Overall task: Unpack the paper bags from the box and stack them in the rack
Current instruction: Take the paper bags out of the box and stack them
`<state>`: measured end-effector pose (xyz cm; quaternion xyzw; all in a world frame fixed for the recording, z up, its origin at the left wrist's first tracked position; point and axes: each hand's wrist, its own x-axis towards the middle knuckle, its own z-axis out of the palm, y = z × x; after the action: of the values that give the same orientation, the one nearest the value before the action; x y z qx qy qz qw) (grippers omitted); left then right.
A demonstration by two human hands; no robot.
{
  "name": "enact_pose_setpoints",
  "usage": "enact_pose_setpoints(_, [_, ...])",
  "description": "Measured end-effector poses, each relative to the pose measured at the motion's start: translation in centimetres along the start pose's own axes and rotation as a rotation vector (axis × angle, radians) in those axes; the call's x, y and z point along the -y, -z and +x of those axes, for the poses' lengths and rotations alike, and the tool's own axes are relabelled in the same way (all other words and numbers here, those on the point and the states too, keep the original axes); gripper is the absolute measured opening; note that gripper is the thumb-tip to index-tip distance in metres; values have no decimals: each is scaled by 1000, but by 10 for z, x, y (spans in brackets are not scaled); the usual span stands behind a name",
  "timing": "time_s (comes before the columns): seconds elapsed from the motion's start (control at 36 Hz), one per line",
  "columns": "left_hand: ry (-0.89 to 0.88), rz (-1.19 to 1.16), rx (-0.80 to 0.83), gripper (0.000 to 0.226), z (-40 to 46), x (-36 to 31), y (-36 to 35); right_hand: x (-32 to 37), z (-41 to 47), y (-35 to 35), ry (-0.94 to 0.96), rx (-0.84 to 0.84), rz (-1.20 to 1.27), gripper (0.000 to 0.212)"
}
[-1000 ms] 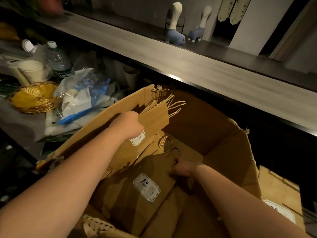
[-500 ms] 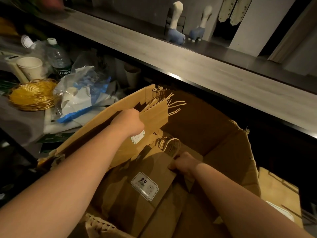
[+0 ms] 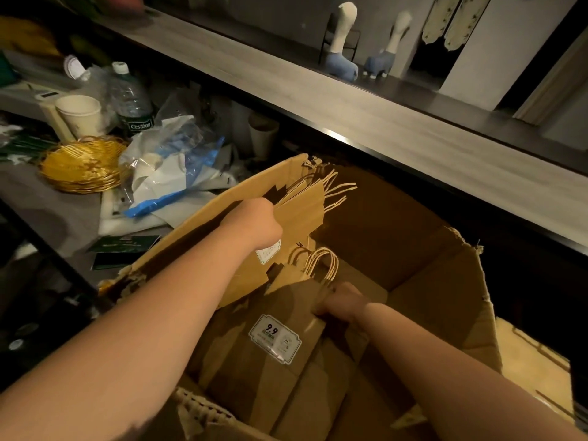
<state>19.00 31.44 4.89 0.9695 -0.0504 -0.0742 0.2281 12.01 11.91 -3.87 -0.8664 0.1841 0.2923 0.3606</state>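
A large open cardboard box [image 3: 445, 281] fills the lower middle of the head view. Brown paper bags with twisted handles lie inside it. My left hand [image 3: 254, 222] grips a bundle of flat paper bags [image 3: 302, 206] held up against the box's left wall, their handles pointing right. My right hand [image 3: 342, 302] grips the top edge of another paper bag [image 3: 270, 354], just under its handles. This bag carries a white "9.9" label and is tilted up out of the pile. No rack is in view.
A long wooden counter [image 3: 350, 116] runs diagonally behind the box. To the left sit a gold wire basket [image 3: 82, 165], a paper cup [image 3: 79, 114], a water bottle [image 3: 132, 101] and crumpled plastic wrapping [image 3: 171, 167]. More brown paper lies at the lower right [image 3: 534, 361].
My right hand has lifted the labelled bag higher and tilted it up, so its handles now stand above the pile. My left hand keeps its bundle nearly still.
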Motion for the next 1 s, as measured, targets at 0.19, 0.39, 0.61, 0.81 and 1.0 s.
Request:
enact_pose_setpoints(0.19, [6, 15, -21, 5, -1, -1, 3, 6, -6, 26, -30, 250, 573, 68])
enact_pose_setpoints(0.39, [24, -80, 3, 14, -4, -1, 8, 20, -37, 92, 308, 269, 534, 68])
enact_pose_setpoints(0.61, [-61, -517, 241, 12, -9, -10, 16, 17, -57, 110, 668, 175, 965, 49])
enact_pose_setpoints(0.81, [-122, -614, 410, 27, -15, -18, 22, 9, -58, 111, 528, -5, 1181, 47])
enact_pose_setpoints(1.0, [-60, -838, 497, 49, -19, -25, 30, 6, -65, 117, 624, 30, 1312, 31])
